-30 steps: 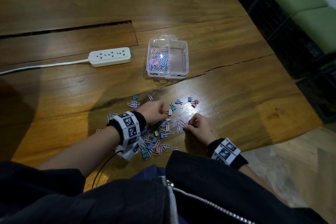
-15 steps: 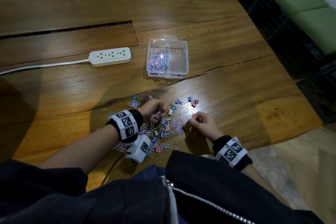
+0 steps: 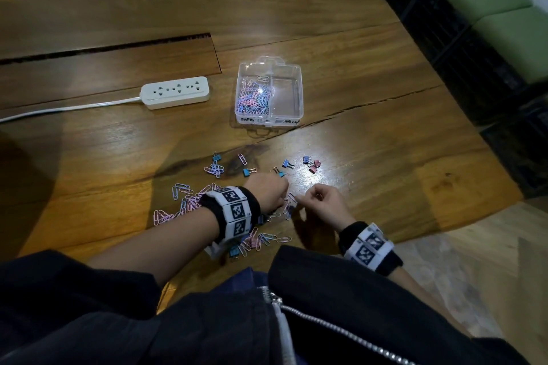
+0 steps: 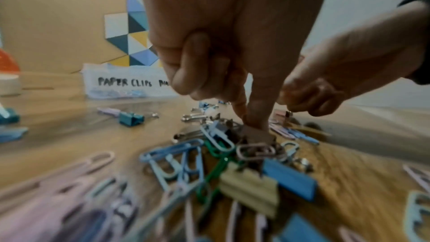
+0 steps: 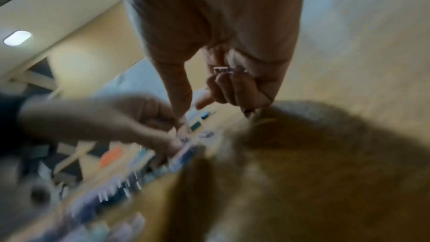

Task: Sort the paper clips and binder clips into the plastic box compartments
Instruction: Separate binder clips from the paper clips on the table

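Observation:
The clear plastic box [image 3: 299, 89] stands mid-table, with pink and blue paper clips [image 3: 253, 96] filling its left compartment, labelled PAPER CLIPS. Nearer me a loose pile of paper clips and small binder clips [image 3: 192, 201] spreads over the wood. My left hand [image 3: 283, 197] reaches down into the pile. Its thumb and index fingertip pinch a brownish binder clip [image 4: 257, 135]. Right beside it, almost touching, my right hand [image 3: 304, 201] has its fingers curled round a pink binder clip [image 5: 221, 70].
A white power strip [image 3: 176, 92] with its cord lies left of the box. Several binder clips [image 3: 311, 164] lie scattered between the pile and the box. The table's right edge [image 3: 444, 115] drops off to dark crates and green cushions.
My left hand has shifted right and toward me, closing on the right hand. The right hand has lifted slightly off the table and stays curled.

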`<state>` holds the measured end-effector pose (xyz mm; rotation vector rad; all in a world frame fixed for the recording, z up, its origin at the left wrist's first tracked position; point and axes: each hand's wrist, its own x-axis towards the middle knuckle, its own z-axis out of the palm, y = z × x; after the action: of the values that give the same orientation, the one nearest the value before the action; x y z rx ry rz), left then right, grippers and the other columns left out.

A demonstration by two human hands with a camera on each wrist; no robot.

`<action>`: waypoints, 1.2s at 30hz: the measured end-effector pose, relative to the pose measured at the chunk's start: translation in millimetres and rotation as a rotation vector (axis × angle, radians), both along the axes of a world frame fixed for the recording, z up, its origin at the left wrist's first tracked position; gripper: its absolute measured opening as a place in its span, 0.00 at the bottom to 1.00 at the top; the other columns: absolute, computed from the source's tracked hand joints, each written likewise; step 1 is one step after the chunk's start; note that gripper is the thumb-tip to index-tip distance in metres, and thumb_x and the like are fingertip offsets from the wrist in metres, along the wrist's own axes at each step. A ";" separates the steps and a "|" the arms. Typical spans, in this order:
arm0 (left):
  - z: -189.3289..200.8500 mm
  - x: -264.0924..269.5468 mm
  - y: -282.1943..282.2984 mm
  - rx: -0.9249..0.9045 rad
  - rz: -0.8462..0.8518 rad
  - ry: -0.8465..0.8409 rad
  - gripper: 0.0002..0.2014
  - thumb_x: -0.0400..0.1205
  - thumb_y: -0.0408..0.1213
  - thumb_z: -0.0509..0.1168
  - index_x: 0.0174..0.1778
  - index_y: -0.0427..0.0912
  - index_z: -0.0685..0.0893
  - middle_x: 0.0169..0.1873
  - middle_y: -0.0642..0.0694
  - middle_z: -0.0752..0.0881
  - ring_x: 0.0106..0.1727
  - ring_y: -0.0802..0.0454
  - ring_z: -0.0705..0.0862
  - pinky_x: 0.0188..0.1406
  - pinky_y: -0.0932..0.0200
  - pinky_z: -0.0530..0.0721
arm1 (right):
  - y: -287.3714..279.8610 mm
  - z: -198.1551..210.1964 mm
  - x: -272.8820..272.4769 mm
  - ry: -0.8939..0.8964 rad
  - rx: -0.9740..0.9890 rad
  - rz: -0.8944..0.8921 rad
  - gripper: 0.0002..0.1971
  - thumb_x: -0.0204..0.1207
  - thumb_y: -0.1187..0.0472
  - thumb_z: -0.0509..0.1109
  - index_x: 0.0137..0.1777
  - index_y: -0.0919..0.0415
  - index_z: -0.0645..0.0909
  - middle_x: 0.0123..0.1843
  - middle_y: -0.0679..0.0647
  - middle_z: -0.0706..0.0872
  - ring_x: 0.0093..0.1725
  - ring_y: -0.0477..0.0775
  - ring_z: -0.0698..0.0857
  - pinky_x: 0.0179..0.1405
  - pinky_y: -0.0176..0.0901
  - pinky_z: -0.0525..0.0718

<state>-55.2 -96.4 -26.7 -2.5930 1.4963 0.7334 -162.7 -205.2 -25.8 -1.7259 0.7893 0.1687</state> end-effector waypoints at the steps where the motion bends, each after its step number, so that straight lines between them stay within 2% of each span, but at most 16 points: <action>1: -1.1 -1.1 -1.0 0.024 -0.025 -0.024 0.13 0.82 0.44 0.59 0.54 0.39 0.78 0.53 0.41 0.84 0.55 0.43 0.83 0.52 0.49 0.82 | 3.5 -2.6 1.1 0.018 -0.165 0.108 0.10 0.69 0.62 0.74 0.36 0.60 0.74 0.33 0.53 0.80 0.32 0.48 0.79 0.28 0.30 0.74; 3: -1.2 -2.9 -1.4 0.062 -0.061 -0.050 0.14 0.83 0.44 0.57 0.56 0.38 0.77 0.53 0.42 0.84 0.55 0.43 0.83 0.52 0.48 0.82 | 8.2 -8.0 2.1 0.087 -0.375 0.279 0.14 0.66 0.58 0.77 0.45 0.58 0.75 0.40 0.50 0.79 0.39 0.47 0.77 0.34 0.34 0.71; 5: -0.6 -1.8 0.6 0.052 -0.053 -0.026 0.14 0.83 0.45 0.56 0.55 0.38 0.77 0.52 0.42 0.84 0.53 0.44 0.83 0.51 0.49 0.82 | 10.8 -13.1 4.4 0.106 -0.463 0.364 0.18 0.65 0.56 0.77 0.51 0.58 0.75 0.47 0.50 0.78 0.46 0.49 0.76 0.43 0.38 0.70; 7: 1.4 4.2 2.5 0.005 0.019 0.126 0.12 0.83 0.45 0.56 0.50 0.39 0.77 0.46 0.42 0.82 0.46 0.46 0.81 0.46 0.54 0.78 | 12.1 -14.9 7.8 0.070 -0.502 0.381 0.13 0.69 0.59 0.74 0.50 0.59 0.75 0.48 0.49 0.76 0.48 0.49 0.75 0.46 0.38 0.68; 9: 1.0 13.3 6.6 -0.119 0.222 0.464 0.09 0.83 0.39 0.55 0.40 0.42 0.75 0.36 0.46 0.77 0.36 0.50 0.75 0.35 0.60 0.72 | 13.1 -14.9 10.4 0.073 -0.507 0.401 0.07 0.73 0.61 0.70 0.48 0.59 0.75 0.46 0.49 0.75 0.48 0.51 0.76 0.46 0.38 0.68; 11: 2.8 23.2 13.0 -0.295 0.544 0.907 0.14 0.83 0.33 0.52 0.29 0.43 0.68 0.24 0.51 0.72 0.24 0.56 0.69 0.23 0.64 0.67 | 12.8 -14.4 13.4 0.119 -0.487 0.411 0.06 0.75 0.60 0.68 0.49 0.60 0.76 0.46 0.49 0.75 0.46 0.50 0.76 0.46 0.38 0.69; 13: 7.3 29.7 19.5 -0.442 0.793 1.315 0.15 0.80 0.30 0.46 0.25 0.43 0.63 0.16 0.54 0.69 0.15 0.60 0.62 0.13 0.71 0.58 | 13.3 -11.9 16.8 0.157 -0.465 0.435 0.08 0.75 0.58 0.69 0.49 0.60 0.76 0.46 0.49 0.75 0.45 0.49 0.75 0.45 0.38 0.70; 16: 11.7 32.7 27.4 -0.542 0.882 1.549 0.13 0.74 0.28 0.40 0.25 0.41 0.64 0.16 0.50 0.71 0.13 0.59 0.62 0.12 0.74 0.55 | 12.7 -10.8 20.0 0.173 -0.460 0.483 0.10 0.74 0.54 0.69 0.43 0.59 0.72 0.45 0.50 0.73 0.45 0.48 0.75 0.42 0.36 0.70; 19: 9.1 32.5 29.3 -0.538 0.873 1.501 0.14 0.76 0.30 0.43 0.27 0.39 0.69 0.18 0.49 0.75 0.14 0.58 0.65 0.12 0.74 0.60 | 9.7 -8.0 18.7 0.117 -0.466 0.499 0.09 0.77 0.56 0.66 0.41 0.59 0.70 0.44 0.50 0.73 0.42 0.47 0.72 0.33 0.29 0.65; 22: 8.1 30.3 25.3 -0.441 0.842 1.302 0.14 0.81 0.34 0.52 0.28 0.43 0.72 0.17 0.55 0.74 0.14 0.61 0.67 0.11 0.72 0.63 | 2.4 -5.5 15.7 0.033 -0.297 0.308 0.10 0.76 0.62 0.66 0.36 0.58 0.69 0.36 0.50 0.75 0.34 0.44 0.72 0.30 0.27 0.69; 24: 9.2 28.2 21.8 -0.341 0.624 0.976 0.11 0.80 0.34 0.62 0.31 0.45 0.75 0.24 0.56 0.78 0.22 0.63 0.76 0.22 0.68 0.75 | -4.9 -4.5 13.9 -0.007 -0.089 0.133 0.11 0.75 0.67 0.67 0.35 0.57 0.70 0.34 0.50 0.76 0.34 0.44 0.76 0.32 0.29 0.75; 26: 8.9 27.1 21.0 -0.190 0.290 0.625 0.03 0.78 0.33 0.66 0.45 0.46 0.81 0.41 0.53 0.82 0.42 0.58 0.82 0.46 0.62 0.80 | -12.4 0.3 12.6 -0.050 0.138 0.014 0.09 0.75 0.71 0.65 0.38 0.57 0.73 0.36 0.50 0.80 0.34 0.45 0.80 0.33 0.35 0.79; 28: 6.5 25.4 22.2 -0.060 0.055 0.365 0.12 0.79 0.37 0.65 0.58 0.49 0.82 0.51 0.51 0.81 0.52 0.55 0.79 0.49 0.61 0.76 | -17.8 5.1 12.4 -0.071 0.356 -0.083 0.10 0.77 0.74 0.59 0.44 0.58 0.77 0.31 0.48 0.83 0.27 0.42 0.80 0.27 0.32 0.76; 29: 6.8 25.2 22.1 -0.047 0.008 0.286 0.12 0.79 0.40 0.65 0.58 0.50 0.82 0.54 0.51 0.81 0.55 0.54 0.79 0.48 0.61 0.75 | -20.0 6.7 12.7 -0.065 0.414 -0.113 0.11 0.79 0.73 0.56 0.44 0.60 0.78 0.29 0.48 0.83 0.25 0.42 0.77 0.25 0.32 0.72; 33: 4.3 24.7 18.8 -0.032 -0.110 0.133 0.11 0.79 0.47 0.63 0.53 0.46 0.82 0.53 0.47 0.80 0.55 0.51 0.79 0.44 0.61 0.73 | -18.0 7.6 14.2 0.000 0.419 -0.126 0.13 0.80 0.66 0.56 0.35 0.59 0.75 0.30 0.51 0.73 0.28 0.46 0.69 0.28 0.36 0.66; 36: 2.8 23.7 15.3 -0.050 -0.031 0.200 0.09 0.82 0.45 0.59 0.45 0.44 0.78 0.48 0.44 0.79 0.46 0.51 0.76 0.44 0.59 0.74 | -9.0 3.1 13.0 0.042 0.167 0.006 0.15 0.76 0.60 0.66 0.29 0.56 0.69 0.26 0.48 0.73 0.22 0.41 0.75 0.25 0.32 0.70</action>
<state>-31.5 -81.1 -23.9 -2.5919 1.6228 0.9909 -149.7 -214.2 -22.7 -1.5711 0.7786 0.2687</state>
